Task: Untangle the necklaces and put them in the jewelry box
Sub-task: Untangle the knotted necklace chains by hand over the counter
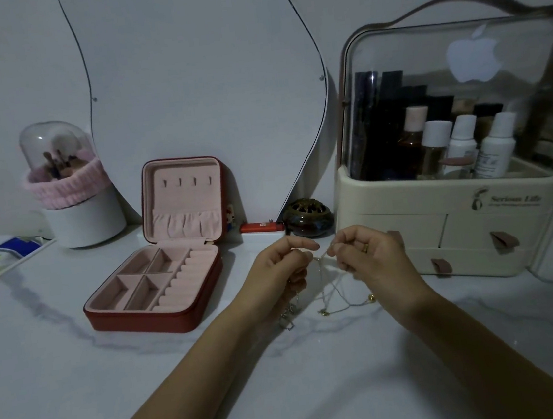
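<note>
1. On the marble tabletop [81,386]: cream cosmetic organizer [442,225] far right, bottles under its clear lid.
2. Red jewelry box [160,291] left of both hands, lid up, pink compartments bare.
3. Left hand [281,267] and right hand [369,253] each pinch the tangled necklaces [325,283], strands dangling between them above the table.

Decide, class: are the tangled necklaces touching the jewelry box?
Apart. The head view shows the necklaces pinched between the left hand and right hand, with bare tabletop between them and the jewelry box.
</note>
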